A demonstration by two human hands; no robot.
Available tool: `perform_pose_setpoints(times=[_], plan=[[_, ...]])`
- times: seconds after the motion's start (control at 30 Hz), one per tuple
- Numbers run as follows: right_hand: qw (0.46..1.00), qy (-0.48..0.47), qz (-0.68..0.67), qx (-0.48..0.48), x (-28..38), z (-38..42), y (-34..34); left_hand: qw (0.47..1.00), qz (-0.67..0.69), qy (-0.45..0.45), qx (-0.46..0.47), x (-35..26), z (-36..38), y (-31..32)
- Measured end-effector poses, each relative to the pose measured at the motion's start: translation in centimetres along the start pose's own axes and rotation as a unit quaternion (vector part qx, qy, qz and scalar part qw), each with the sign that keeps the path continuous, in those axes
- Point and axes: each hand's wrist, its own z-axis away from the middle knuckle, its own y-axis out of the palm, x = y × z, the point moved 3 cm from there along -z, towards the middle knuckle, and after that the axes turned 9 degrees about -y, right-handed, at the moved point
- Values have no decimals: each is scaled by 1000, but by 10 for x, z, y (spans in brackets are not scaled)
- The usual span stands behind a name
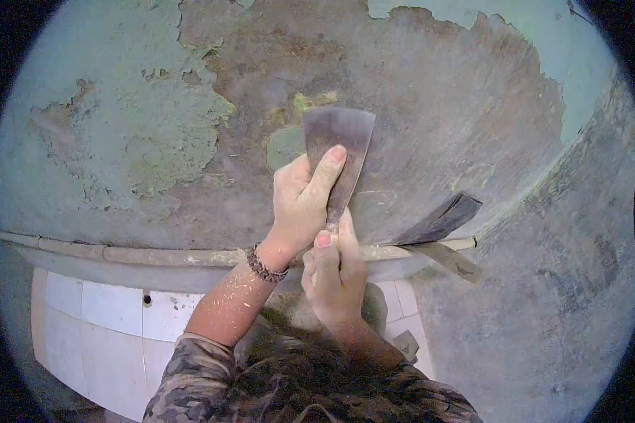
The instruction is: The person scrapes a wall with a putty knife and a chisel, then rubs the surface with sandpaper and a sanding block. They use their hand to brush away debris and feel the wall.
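A wide metal putty knife [344, 134] is held up in front of the wall, its broad edge pointing upward. My left hand [307, 194] grips the blade, with the thumb pressed flat along its face and the fingers behind it. Below, my right hand [335, 282] is closed around the narrow handle end, mostly covering it. Behind the blade, the wall [430, 92] shows bare grey-brown plaster, bordered by peeling green paint [148, 106]. Pale flakes cling to my left forearm, which wears a beaded bracelet [266, 263].
A pale pipe [155, 255] runs along the wall at wrist height. Toward its right end, a dark folded strip [444, 217] and a brownish strip [448, 261] rest against it. White tiles [109, 310] lie below left, with a dark hole. Another rough wall [543, 296] stands at the right.
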Motion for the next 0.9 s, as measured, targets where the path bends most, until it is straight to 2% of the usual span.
perform_pose_setpoints(times=[0.07,0.17,0.23,0.27,0.37,0.43,0.57,0.63,0.7,0.73,0.77,0.83,0.9], plan=[[1000,3,-19,12,6,-8,4,999,-41,25,-1,-7,-5,0],[999,-38,17,12,11,-6,6,1000,11,-5,19,-5,-3,1],[999,8,49,-1,-3,8,-2,999,44,-28,-2,15,5,0],[999,6,48,-2,1,5,0,1000,13,-10,-4,11,2,0],[999,30,-20,13,11,0,3,1000,0,-9,16,-8,-4,-1],[992,-29,115,48,12,2,3,1000,2,-16,24,-6,0,-2],[997,-13,78,16,6,8,4,1000,6,-10,-2,-7,3,0],[995,-14,101,6,16,-3,10,1000,19,-10,-10,-13,1,-2],[994,-6,111,15,22,4,8,998,-7,-56,20,-15,-1,-8],[993,-8,120,21,24,6,9,1000,-3,-18,14,-10,4,-6],[993,-10,118,21,18,10,7,999,-20,-41,4,3,10,-9],[998,32,59,10,-4,19,-1,999,24,-32,11,11,12,-6],[998,48,37,18,15,5,6,999,4,-43,23,-10,4,-3]])
